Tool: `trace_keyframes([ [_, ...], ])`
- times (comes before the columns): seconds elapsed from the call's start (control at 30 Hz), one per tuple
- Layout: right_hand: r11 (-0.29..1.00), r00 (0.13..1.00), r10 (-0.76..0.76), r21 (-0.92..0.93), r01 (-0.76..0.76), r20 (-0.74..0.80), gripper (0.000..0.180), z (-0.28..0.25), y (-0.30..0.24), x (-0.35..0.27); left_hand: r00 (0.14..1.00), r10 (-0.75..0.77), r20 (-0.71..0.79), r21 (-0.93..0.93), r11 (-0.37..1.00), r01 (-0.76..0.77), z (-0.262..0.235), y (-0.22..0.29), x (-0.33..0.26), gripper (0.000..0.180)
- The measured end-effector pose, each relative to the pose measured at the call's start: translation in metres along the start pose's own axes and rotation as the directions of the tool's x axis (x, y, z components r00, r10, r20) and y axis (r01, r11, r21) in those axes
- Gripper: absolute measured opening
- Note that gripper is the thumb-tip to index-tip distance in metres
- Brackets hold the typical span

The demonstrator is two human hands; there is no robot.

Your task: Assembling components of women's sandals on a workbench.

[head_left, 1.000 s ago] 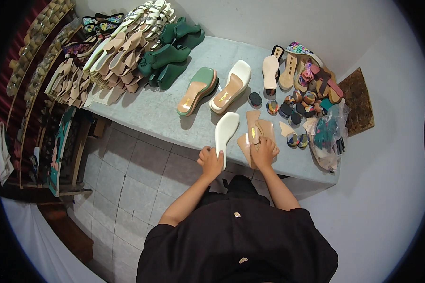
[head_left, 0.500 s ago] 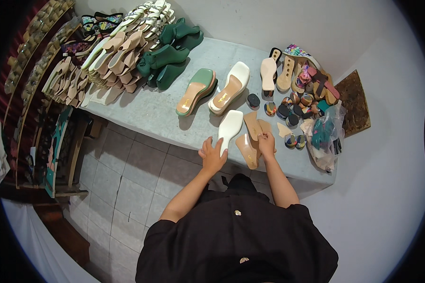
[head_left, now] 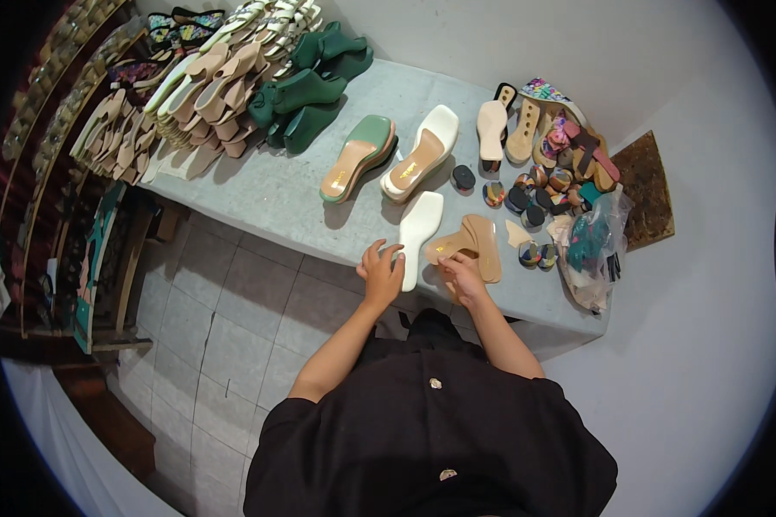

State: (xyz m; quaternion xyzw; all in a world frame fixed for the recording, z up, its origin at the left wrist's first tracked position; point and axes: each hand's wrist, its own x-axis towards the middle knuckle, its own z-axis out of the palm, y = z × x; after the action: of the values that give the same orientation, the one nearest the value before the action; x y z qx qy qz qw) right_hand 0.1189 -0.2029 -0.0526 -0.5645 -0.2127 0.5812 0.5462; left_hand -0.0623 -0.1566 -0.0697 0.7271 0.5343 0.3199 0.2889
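Note:
A white shoe sole [head_left: 422, 220] lies at the table's front edge, its narrow end toward me. Against the left side of that end rests my left hand [head_left: 379, 274], its fingers apart and curved, not wrapped round the sole. Just to the right, several tan insoles [head_left: 485, 246] overlap in a fanned pile. My right hand [head_left: 465, 283] is closed on a tan insole [head_left: 442, 250] at the pile's near left; part of it is hidden under the fingers. Beyond stand a green-topped shoe sole [head_left: 366, 138] and a white-edged one [head_left: 422, 164], both with tan insoles on them.
Patterned round heel pieces [head_left: 526, 198], straps and a clear plastic bag [head_left: 599, 246] crowd the table's right end. Green shoe lasts [head_left: 306, 95] and piled sandals [head_left: 207, 82] fill the back left. A shelf rack [head_left: 52, 155] stands at far left.
My right hand has moved left and closed on an insole at the pile's left, while the upper insoles now lie fanned to the right. My left hand has shifted slightly left off the white sole.

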Motion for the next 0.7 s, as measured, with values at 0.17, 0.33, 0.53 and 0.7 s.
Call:
trace_keyframes([
  [0.17, 0.964, 0.991, -0.129, -0.237, 0.119, -0.029, 0.018, 0.031, -0.012, 0.010, 0.990, -0.108, -0.092, -0.022, 0.994, 0.107, -0.010, -0.014, -0.011, 0.019],
  [0.33, 0.899, 0.964, -0.264, -0.372, 0.233, -0.036, 0.021, 0.039, 0.010, 0.032, 0.989, -0.125, -0.082, -0.119, 0.986, 0.114, -0.013, -0.014, -0.015, 0.021],
  [0.53, 0.819, 0.999, -0.038, -0.573, 0.040, 0.016, 0.018, 0.047, 0.019, 0.006, 0.976, -0.218, 0.022, -0.169, 0.961, 0.218, -0.013, -0.018, -0.013, 0.028],
  [0.7, 0.889, 0.987, -0.095, -0.456, 0.025, -0.132, 0.027, 0.040, 0.020, 0.029, 0.961, -0.249, 0.117, -0.112, 0.959, 0.262, -0.020, -0.012, -0.017, 0.030],
])
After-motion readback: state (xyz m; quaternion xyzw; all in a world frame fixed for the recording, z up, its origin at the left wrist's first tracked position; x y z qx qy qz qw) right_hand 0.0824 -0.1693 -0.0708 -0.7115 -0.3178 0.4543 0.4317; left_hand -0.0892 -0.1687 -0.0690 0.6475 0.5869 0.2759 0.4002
